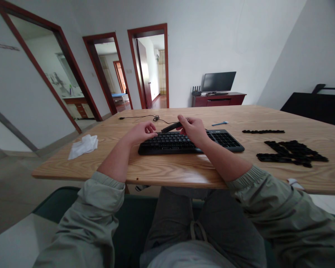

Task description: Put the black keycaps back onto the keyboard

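A black keyboard (171, 149) lies on the wooden table in front of me, with dark gaps in the number pad at its right end where keycaps look to be off. Over its middle, my right hand (194, 130) grips a slim black stick-shaped tool (171, 127), whose exact kind I cannot make out. The tool points left and slightly down. Close to its tip, my left hand (142, 132) hovers at the keyboard's upper left, thumb and fingers curled together. Whatever may be between those fingers is too small to name.
Black keycaps lie in a pile (294, 152) and a row (263, 131) on the right of the wooden table (184, 169). A blue-handled brush (220, 123) and the keyboard cable (141, 117) are behind. White crumpled tissue (84, 145) sits at the left.
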Demonstrator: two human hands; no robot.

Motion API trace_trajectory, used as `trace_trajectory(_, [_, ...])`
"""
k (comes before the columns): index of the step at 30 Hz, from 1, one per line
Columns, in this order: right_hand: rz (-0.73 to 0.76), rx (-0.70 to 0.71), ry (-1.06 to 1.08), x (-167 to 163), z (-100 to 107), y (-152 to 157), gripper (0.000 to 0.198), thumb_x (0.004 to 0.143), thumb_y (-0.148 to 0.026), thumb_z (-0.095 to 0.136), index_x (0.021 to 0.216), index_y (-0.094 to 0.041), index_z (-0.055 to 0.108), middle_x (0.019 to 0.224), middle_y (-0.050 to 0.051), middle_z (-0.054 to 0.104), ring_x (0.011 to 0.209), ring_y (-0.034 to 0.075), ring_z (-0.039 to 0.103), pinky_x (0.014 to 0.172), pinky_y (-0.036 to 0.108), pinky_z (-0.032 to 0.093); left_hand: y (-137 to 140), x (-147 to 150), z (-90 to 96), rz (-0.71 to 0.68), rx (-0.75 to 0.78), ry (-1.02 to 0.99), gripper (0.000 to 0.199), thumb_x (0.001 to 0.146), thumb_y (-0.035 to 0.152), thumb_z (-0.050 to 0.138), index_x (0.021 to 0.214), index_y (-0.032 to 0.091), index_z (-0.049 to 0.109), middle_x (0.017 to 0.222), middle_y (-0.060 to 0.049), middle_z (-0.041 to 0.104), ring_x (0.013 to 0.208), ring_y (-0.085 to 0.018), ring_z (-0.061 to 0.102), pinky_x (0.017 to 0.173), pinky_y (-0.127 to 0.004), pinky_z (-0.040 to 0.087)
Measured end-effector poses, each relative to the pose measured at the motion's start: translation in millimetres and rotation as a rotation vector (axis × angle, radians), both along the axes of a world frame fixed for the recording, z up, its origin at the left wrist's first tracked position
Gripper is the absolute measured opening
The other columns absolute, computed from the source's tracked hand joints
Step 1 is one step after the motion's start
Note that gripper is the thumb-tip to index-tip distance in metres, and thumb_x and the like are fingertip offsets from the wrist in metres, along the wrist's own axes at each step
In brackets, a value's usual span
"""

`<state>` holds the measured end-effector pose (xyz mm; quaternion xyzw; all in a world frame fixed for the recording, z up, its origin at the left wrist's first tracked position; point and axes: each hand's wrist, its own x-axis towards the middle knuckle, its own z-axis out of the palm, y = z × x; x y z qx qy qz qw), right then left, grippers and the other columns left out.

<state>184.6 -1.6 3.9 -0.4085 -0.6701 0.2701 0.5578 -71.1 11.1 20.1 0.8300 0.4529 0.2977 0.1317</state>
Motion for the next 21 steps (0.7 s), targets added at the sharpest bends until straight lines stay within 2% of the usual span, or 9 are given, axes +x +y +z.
trace_trajectory(6, [0.038,-0.094,0.123,-0.3,-2.1,3.2,0.061,0.079,-0.077,0.057,0.068,-0.017,0.062,0.067,0.008,0.070,0.053,0.013,0.060,0.050,0.025,0.045,-3.9,2.3,1.9,0.031,0.087,0.011,0.021,0.080,0.037,0.071,0.085,0.017,0.067,0.078,-0.002,0.067,0.065,-0.012,0.055,0.059,-0.023,0.043])
trace_trajectory(9, [0.030,-0.145,0.223,-2.2,-1.0,2.0,0.059,0.079,-0.075,0.058,0.067,-0.017,0.060,0.063,0.006,0.067,0.048,0.011,0.057,0.046,0.024,0.044,-7.5,4.3,1.9,0.007,0.104,-0.005,0.023,0.082,0.039,0.069,0.090,0.017,0.069,0.081,-0.003,0.068,0.065,-0.011,0.055,0.059,-0.023,0.043])
trace_trajectory(12, [0.015,-0.184,0.283,-4.3,1.6,-0.8,0.057,0.081,-0.073,0.059,0.069,-0.017,0.059,0.062,0.005,0.066,0.045,0.010,0.054,0.043,0.023,0.042,-9.3,8.1,0.1,-0.046,0.105,-0.023,0.036,0.079,0.047,0.073,0.100,0.018,0.070,0.087,-0.004,0.069,0.065,-0.011,0.056,0.059,-0.023,0.045])
trace_trajectory(15, [0.046,-0.221,0.307,-5.0,3.3,-2.6,0.056,0.081,-0.071,0.060,0.079,-0.016,0.066,0.063,0.005,0.067,0.044,0.009,0.053,0.042,0.022,0.042,-8.1,13.1,-3.0,-0.043,0.139,-0.002,0.042,0.072,0.046,0.079,0.102,0.018,0.071,0.088,-0.004,0.070,0.066,-0.011,0.055,0.059,-0.023,0.044])
trace_trajectory(18, [0.098,-0.261,0.344,-3.1,3.0,-2.6,0.057,0.081,-0.070,0.061,0.094,-0.015,0.069,0.064,0.004,0.067,0.045,0.009,0.054,0.042,0.022,0.042,-6.8,16.6,-4.9,-0.010,0.163,0.005,0.032,0.076,0.039,0.075,0.100,0.018,0.073,0.086,-0.004,0.071,0.066,-0.011,0.055,0.060,-0.023,0.044])
trace_trajectory(21, [0.238,-0.255,0.336,-1.6,2.1,-3.7,0.057,0.079,-0.067,0.065,0.104,-0.016,0.068,0.068,0.003,0.068,0.047,0.009,0.055,0.043,0.021,0.042,-8.2,17.1,-2.8,-0.047,0.081,0.002,0.029,0.080,0.039,0.071,0.099,0.017,0.075,0.082,-0.003,0.072,0.067,-0.012,0.057,0.061,-0.023,0.044])
